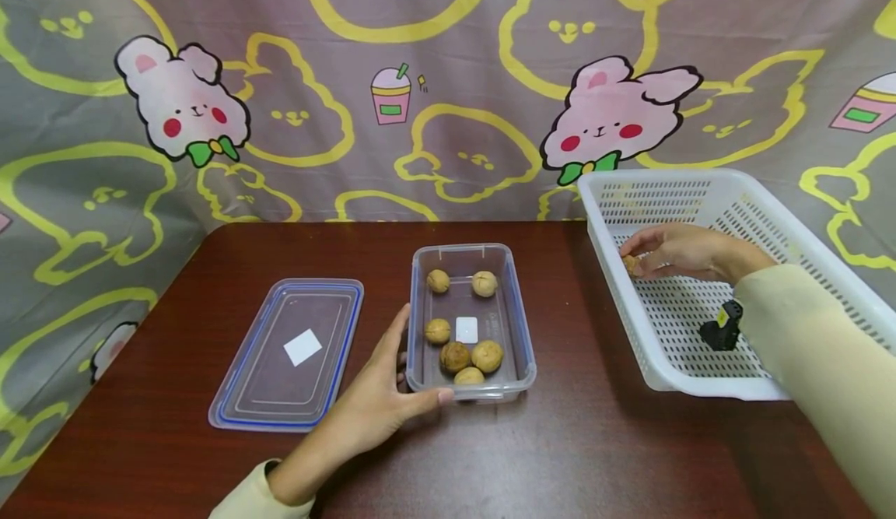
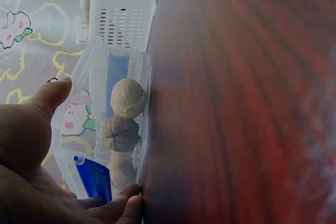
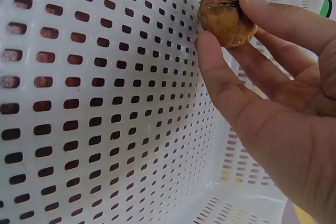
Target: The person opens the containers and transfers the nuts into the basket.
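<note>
**Walnut Pinched at Basket Wall; Six in Container**

Nearest to me is my left hand (image 1: 385, 394). Its thumb and index finger are spread apart and touch the near left corner of the clear container (image 1: 518, 383).

Just left of the container lies one clear lid (image 1: 262, 379). It has a blue seal line and a single white square label (image 1: 302, 348).

Inside the container I count six walnuts (image 1: 488, 355): three clustered at the near end, one just beyond them on the left, two at the far end. The shells are round and tan; one in the near cluster is darker brown. One white square (image 1: 467, 330) shows on the container floor.

Farther out on my right stands one white perforated basket (image 1: 661, 379). A black item (image 1: 721, 328) with a yellow mark shows beside my right wrist.

Inside the basket's left wall, my right hand (image 1: 682, 250) clamps thumb and fingertips on one walnut (image 3: 226, 19), the seventh in view. Its shell is brown and mottled, with a dark, gaping seam. I cannot tell whether it touches the wall.

Behind the table (image 1: 560, 457) hangs one printed curtain (image 1: 462, 5); two pink rabbits show in full.
</note>
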Motion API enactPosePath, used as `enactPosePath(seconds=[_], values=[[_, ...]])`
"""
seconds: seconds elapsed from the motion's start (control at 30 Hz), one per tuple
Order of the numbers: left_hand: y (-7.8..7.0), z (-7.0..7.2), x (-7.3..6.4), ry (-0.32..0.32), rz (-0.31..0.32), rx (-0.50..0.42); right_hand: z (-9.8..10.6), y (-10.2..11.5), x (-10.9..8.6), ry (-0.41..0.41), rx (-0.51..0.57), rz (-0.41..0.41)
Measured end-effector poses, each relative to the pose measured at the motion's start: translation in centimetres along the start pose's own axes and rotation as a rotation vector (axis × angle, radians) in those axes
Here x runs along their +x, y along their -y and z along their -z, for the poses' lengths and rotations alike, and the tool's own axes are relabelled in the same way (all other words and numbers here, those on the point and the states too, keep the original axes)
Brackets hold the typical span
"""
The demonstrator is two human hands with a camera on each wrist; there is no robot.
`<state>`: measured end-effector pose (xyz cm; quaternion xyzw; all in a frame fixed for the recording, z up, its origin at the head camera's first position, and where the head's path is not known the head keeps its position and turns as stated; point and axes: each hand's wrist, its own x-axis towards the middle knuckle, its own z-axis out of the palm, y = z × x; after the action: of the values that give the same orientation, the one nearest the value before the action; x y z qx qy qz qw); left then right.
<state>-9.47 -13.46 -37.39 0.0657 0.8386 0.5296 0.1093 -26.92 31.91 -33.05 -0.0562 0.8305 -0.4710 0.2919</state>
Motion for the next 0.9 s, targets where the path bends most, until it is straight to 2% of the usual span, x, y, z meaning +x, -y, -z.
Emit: enactPosePath(seconds=[0.23,0.9], values=[[0.06,0.01,0.07,0.005,-0.005,-0.002,-0.05,0.00,0.02,0.017,0.043,-0.003],[0.00,0.08,0.00,0.005,0.000,0.000,-0.57,0.31,0.22,-0.011,-0.041,-0.019]])
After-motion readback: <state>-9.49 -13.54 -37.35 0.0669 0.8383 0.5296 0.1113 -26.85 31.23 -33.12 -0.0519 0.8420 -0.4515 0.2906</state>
